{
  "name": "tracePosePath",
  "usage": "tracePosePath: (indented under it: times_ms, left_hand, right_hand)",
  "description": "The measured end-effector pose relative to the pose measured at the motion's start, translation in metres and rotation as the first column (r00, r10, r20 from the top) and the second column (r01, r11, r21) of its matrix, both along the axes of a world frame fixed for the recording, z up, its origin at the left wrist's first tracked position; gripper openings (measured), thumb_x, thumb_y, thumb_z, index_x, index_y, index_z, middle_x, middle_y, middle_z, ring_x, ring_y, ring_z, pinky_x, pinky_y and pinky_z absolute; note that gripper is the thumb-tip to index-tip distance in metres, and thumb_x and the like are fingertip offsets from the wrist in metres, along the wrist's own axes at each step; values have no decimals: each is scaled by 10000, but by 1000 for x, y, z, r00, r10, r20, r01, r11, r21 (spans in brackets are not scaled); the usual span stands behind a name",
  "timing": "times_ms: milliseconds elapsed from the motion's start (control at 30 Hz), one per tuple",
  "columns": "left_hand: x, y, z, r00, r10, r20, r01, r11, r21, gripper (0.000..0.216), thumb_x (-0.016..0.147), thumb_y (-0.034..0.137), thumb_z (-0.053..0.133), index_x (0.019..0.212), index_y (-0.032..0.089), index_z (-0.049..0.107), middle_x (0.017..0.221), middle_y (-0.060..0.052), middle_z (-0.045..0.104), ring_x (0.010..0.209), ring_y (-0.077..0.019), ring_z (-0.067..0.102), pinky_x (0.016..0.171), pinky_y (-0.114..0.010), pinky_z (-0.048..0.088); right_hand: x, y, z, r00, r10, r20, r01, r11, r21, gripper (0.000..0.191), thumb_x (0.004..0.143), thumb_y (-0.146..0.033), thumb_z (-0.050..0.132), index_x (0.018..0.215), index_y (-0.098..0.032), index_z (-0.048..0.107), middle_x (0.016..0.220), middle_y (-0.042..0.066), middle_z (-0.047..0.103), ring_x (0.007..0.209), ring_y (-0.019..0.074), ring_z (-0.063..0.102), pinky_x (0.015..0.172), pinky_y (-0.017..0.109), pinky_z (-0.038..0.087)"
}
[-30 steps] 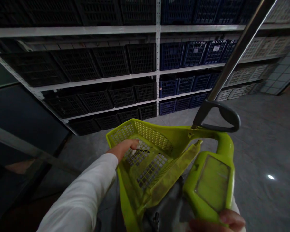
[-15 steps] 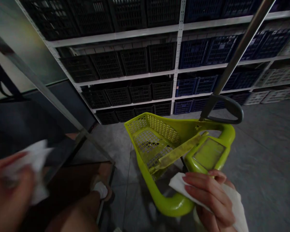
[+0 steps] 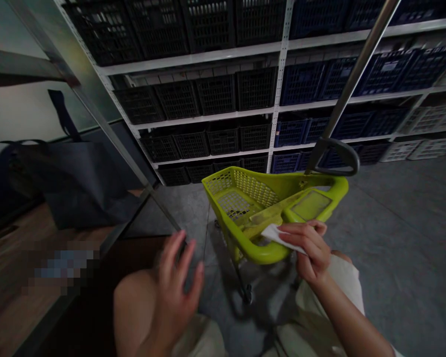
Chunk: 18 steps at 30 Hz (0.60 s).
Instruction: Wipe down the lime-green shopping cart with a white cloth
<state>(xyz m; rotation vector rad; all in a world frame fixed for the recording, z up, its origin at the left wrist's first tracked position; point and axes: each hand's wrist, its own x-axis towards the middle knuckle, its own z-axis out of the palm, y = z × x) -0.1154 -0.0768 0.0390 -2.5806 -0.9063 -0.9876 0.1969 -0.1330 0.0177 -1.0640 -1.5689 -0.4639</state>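
Your left hand [image 3: 176, 287] dropped the crumpled white tissue it held and opened empty over your knee, while your right hand [image 3: 310, 248] pressed its white cloth [image 3: 277, 233] onto the lime-green plastic basket's [image 3: 267, 253] rim.

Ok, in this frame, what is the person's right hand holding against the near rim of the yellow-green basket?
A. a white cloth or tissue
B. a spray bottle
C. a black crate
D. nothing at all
A: the right hand pinches a white cloth at the near rim of the yellow-green basket, while the left hand is open and holds nothing.
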Motion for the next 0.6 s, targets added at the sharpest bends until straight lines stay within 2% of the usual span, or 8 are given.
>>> tracePosePath:
  times_ms: [33,67,133,200,400,467,533,600]
  left_hand:
    - [24,-2,-7,994,29,105,-30,1000,6,676,945,212,543,1563,318,289,1431,-146,565,1373,-323,501,1089,-601,467]
    - [46,-5,-13,993,-41,113,40,999,11,693,945,220,549,1573,300,268,1407,-138,597,1367,-302,516,1120,-579,448]
    - [82,-12,-17,975,-170,145,165,985,46,675,951,234,569,1564,227,286,1379,-135,632,1337,-261,556,1150,-516,429]
    - [103,-15,-16,955,-251,157,243,967,68,611,958,250,590,1517,158,359,1361,-142,648,1301,-229,590,1144,-448,439]
    - [113,4,-16,948,-225,226,223,974,37,416,966,268,602,1360,158,529,1291,-126,693,1230,-225,643,1098,-432,494]
    - [112,14,-17,948,-228,222,231,973,14,373,959,291,610,1311,174,567,1250,-111,713,1207,-229,658,1083,-441,511]
    - [111,24,-16,952,-218,216,224,975,-3,358,957,293,611,1292,171,576,1238,-112,714,1204,-233,657,1083,-445,512]
    - [109,33,-15,955,-212,208,219,976,-10,357,955,277,609,1290,157,574,1240,-125,704,1215,-236,645,1082,-441,512]
  right_hand:
    - [1,-1,1,1000,2,16,-2,1000,-19,326,941,-203,372,1024,-260,683,999,26,768,836,207,715,892,437,353]
    - [2,-2,1,999,2,34,-1,999,-39,322,938,-192,375,1036,-258,675,1008,27,766,853,204,710,897,432,350]
    - [4,-4,2,998,-1,66,6,997,-76,318,933,-171,383,1054,-263,662,1034,25,760,891,198,702,913,423,344]
    - [4,-2,3,996,-8,84,18,994,-111,313,932,-164,391,1061,-270,656,1063,19,754,930,196,695,939,419,340]
    - [5,15,8,1000,-16,-6,14,963,-271,334,952,-176,397,1113,-282,669,1124,21,745,1104,209,663,1063,433,345]
    - [8,20,9,992,-2,-125,-29,969,-245,354,957,-194,379,1139,-279,671,1171,34,730,1140,217,651,1043,421,413]
    - [12,23,9,977,-39,-210,0,983,-185,377,958,-207,378,1203,-274,657,1217,47,713,1163,226,638,1016,410,464]
    - [15,24,10,980,-102,-173,70,981,-181,429,948,-197,406,1327,-264,596,1239,60,708,1169,233,630,1019,417,470]
